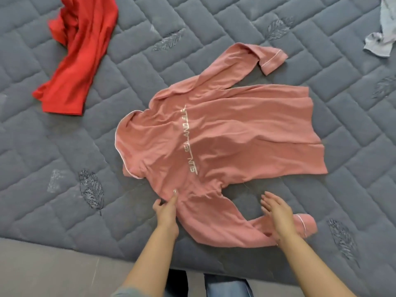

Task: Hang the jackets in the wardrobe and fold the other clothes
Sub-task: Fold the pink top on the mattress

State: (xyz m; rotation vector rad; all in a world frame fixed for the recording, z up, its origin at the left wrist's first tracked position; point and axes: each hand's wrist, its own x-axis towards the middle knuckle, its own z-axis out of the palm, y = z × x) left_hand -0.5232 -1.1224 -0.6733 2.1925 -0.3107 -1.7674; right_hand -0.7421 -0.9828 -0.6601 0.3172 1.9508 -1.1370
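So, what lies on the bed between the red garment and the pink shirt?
Nothing lies there: in the head view only bare grey quilted mattress separates the red garment from the pink shirt.

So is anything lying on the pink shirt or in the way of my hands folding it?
Nothing visible. The pink shirt lies flat with nothing on it. The left hand pinches its near shoulder; the right hand hovers open over the near sleeve. The red garment and grey cloth lie apart.
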